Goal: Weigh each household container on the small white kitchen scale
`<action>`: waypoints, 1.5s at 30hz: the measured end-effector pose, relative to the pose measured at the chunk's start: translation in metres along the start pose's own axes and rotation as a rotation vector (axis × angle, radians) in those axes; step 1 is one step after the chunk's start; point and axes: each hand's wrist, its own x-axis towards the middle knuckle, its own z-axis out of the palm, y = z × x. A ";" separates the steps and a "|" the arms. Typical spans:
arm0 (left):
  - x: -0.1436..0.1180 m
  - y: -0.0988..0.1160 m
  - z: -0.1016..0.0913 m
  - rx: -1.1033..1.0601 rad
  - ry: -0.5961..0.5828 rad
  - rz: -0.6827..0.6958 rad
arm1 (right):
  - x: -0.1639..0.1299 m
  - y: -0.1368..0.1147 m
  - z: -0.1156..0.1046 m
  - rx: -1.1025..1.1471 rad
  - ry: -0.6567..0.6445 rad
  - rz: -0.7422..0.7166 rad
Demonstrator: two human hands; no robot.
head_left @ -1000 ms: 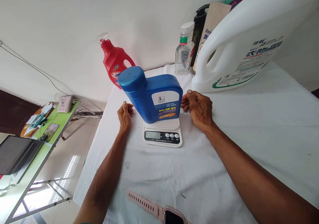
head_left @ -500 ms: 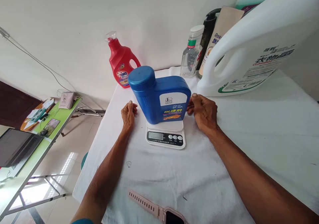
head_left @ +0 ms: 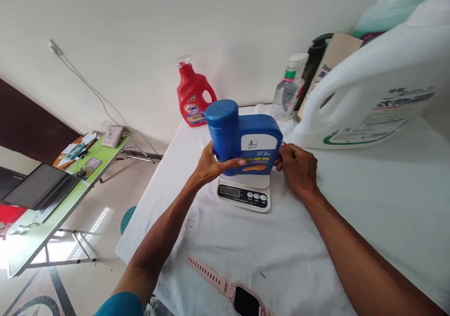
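Observation:
A blue motor oil bottle [head_left: 225,133] stands on the white platform of a digital kitchen scale [head_left: 243,197]. My left hand [head_left: 215,163] is wrapped round the bottle's lower left side, thumb across the front label; its other fingers are mostly hidden behind the bottle. Curled closed, my right hand [head_left: 300,166] rests on the cloth at the bottle's right edge. Its fingertips are close to the bottle; I cannot tell whether they touch it. The scale's display looks dark, with no figures readable.
Behind stand a red detergent bottle [head_left: 193,95], a clear bottle [head_left: 286,93] and a large white jug [head_left: 351,114]. A pink-strapped smartwatch [head_left: 246,299] lies near the front. To the left, a green table [head_left: 101,161] holds a laptop [head_left: 37,184].
My left hand has moved from the cloth beside the scale onto the blue bottle and taken hold of it. My right hand stays closed beside it. The view has shifted left.

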 end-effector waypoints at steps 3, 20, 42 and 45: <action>0.001 -0.001 0.008 -0.075 0.048 -0.049 | 0.000 -0.002 0.000 -0.001 -0.009 0.007; 0.060 -0.021 -0.119 -0.057 0.584 0.156 | 0.009 0.017 0.003 -0.019 0.001 -0.007; 0.135 -0.080 -0.132 0.092 0.582 0.104 | 0.012 0.022 0.002 -0.013 -0.023 -0.042; 0.129 -0.074 -0.130 0.154 0.565 0.086 | 0.011 0.022 0.002 0.020 -0.024 -0.046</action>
